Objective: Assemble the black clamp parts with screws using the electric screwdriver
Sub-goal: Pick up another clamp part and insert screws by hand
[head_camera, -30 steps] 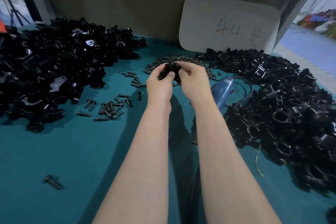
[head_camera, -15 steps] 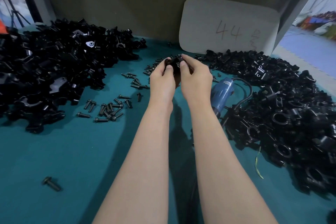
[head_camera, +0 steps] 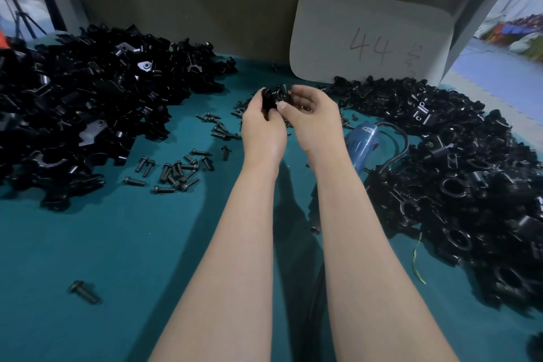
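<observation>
Both hands are raised over the middle of the teal table point(head_camera: 88, 244), holding a black clamp part point(head_camera: 274, 96) between them. My left hand point(head_camera: 261, 129) grips its left side with curled fingers. My right hand point(head_camera: 313, 120) pinches its right side, thumb tip against the part; its palm also seems to cup some small screws. The blue electric screwdriver point(head_camera: 363, 142) lies on the table just right of my right wrist, its black cable looping away. Loose black screws point(head_camera: 176, 169) are scattered left of my left wrist.
A big heap of black clamp parts point(head_camera: 88, 103) fills the left back of the table, another heap point(head_camera: 470, 179) covers the right side. A grey card marked 44 point(head_camera: 370, 38) leans on the back wall. One lone screw point(head_camera: 83, 294) lies near the front left.
Both hands have lifted the clamp part a little higher and farther from me. My right hand has turned palm-up around the part.
</observation>
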Action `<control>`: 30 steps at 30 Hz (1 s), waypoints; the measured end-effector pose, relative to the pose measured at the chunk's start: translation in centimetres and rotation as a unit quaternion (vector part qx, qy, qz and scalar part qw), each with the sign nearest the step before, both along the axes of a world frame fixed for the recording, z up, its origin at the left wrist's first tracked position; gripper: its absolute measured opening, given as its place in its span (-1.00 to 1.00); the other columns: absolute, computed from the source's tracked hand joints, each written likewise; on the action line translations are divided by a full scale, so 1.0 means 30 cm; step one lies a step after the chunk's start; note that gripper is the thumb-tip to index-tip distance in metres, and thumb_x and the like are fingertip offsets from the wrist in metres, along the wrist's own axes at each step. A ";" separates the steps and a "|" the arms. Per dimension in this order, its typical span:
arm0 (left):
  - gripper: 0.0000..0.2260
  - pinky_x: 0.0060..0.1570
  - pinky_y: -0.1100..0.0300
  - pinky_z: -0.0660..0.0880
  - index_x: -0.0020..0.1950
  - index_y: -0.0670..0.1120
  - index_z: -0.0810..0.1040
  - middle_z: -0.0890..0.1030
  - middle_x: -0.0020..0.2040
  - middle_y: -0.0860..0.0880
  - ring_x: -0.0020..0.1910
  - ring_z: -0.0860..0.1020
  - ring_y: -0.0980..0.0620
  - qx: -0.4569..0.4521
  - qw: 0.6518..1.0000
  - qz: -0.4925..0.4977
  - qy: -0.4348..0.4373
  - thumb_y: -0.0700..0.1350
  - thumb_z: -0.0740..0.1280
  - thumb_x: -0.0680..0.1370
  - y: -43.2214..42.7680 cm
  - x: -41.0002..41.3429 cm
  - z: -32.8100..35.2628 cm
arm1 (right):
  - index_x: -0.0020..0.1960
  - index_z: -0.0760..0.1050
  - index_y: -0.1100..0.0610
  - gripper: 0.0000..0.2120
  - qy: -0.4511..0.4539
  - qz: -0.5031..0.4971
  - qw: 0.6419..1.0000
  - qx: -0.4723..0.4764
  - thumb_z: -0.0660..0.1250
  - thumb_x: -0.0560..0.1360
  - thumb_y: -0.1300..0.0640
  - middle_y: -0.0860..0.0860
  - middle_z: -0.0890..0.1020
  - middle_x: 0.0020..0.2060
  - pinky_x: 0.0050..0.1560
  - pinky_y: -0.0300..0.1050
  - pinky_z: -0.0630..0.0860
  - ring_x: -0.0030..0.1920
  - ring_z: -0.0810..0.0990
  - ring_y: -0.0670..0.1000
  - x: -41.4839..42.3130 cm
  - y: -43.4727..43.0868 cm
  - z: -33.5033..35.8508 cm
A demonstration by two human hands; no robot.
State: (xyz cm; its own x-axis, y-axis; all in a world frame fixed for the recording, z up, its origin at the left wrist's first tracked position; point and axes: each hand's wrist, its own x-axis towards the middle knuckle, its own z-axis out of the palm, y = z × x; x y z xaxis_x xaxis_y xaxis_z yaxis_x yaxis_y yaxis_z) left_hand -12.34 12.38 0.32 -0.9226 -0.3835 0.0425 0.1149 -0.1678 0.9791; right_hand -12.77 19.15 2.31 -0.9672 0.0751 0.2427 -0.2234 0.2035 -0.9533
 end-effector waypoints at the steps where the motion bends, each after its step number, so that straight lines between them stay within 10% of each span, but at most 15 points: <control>1: -0.62 0.34 0.02 0.43 0.40 -0.12 0.43 0.55 0.29 -0.12 0.30 0.51 -0.06 -0.003 1.000 -0.015 0.005 -0.31 0.11 0.62 0.000 0.001 0.000 | 0.22 0.51 0.17 -0.68 0.000 0.002 1.000 0.001 0.38 0.48 0.28 0.01 0.61 0.05 0.14 -0.20 0.52 0.09 0.57 -0.04 -0.003 0.005 0.000; 30: -0.64 -0.02 0.39 0.43 0.39 -0.07 0.45 0.62 0.16 -0.06 0.11 0.59 0.03 -0.217 0.976 -0.003 0.020 -0.19 0.30 0.58 0.005 0.030 0.006 | 0.11 0.50 0.18 -0.75 -0.060 0.034 0.989 -0.127 0.36 0.47 0.37 0.16 0.63 0.08 0.23 0.10 0.50 0.14 0.61 0.11 -0.020 0.040 -0.012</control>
